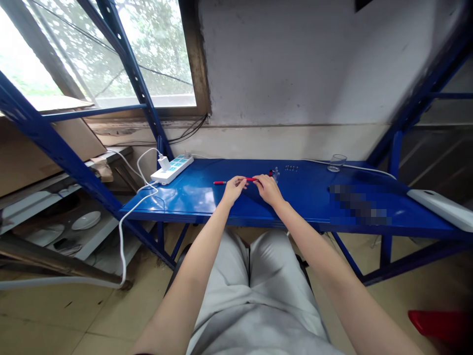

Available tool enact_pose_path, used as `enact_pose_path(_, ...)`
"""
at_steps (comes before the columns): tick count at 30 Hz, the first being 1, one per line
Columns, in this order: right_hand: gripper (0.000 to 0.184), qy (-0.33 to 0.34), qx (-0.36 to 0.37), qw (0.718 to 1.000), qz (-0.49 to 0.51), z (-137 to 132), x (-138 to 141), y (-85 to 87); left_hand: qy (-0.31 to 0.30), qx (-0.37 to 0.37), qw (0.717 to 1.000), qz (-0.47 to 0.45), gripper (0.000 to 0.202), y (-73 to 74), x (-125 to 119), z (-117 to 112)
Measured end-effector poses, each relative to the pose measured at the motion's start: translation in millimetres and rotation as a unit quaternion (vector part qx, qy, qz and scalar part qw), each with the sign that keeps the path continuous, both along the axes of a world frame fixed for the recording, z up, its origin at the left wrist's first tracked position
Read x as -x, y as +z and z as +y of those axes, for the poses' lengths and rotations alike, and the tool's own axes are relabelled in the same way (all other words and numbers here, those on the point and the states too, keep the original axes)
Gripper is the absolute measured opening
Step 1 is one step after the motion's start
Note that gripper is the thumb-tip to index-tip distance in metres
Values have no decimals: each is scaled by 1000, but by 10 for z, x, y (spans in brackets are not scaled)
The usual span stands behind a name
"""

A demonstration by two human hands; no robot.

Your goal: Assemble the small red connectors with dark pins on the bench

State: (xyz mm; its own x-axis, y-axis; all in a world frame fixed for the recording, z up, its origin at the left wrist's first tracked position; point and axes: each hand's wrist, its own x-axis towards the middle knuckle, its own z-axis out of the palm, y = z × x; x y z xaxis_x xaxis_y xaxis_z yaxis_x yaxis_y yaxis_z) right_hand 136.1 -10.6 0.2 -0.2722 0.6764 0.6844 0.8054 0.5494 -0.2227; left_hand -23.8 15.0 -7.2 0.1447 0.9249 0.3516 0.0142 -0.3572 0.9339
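Note:
My left hand (235,190) and my right hand (269,189) meet above the middle of the blue table (306,202). Between their fingertips runs a thin red pen (252,179), held level, with both hands closed on it. Left of my left hand lies another slim red piece (219,183), pen-like, its right end hidden near the fingers. Just beyond my right hand is a small cluster of clear and red pieces (275,173), partly covered by the hand. Farther right, several tiny clear pieces (291,168) lie in rows.
A white power strip (172,169) with a plugged-in cable stands at the table's left. A clear glass (336,163) is at the back right. A blurred dark object (356,203) and a white flat object (441,208) lie rightward. Blue posts (133,64) frame the table.

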Motion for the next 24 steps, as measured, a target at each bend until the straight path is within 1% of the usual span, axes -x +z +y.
enact_pose_path(2,34,-4,-9,1000,-7,-18,-9,16,-27,6,999,-20,24,44,-3,-51)
enact_pose_path(6,40,4,5,999,-32,-38,-8,37,-44,4,998,-43,27,94,9,-98)
enact_pose_path(12,43,9,18,999,-42,-52,-7,41,-44,35,997,-57,29,96,23,-95)
enact_pose_path(15,43,14,17,999,-48,-45,-7,33,-29,40,997,-62,29,103,18,-101)
enact_pose_path(18,44,14,14,998,-52,-37,-8,31,1,45,997,-69,31,113,18,-101)
enact_pose_path(24,44,-7,25,998,-57,-23,-6,22,57,47,994,-81,33,131,38,-78)
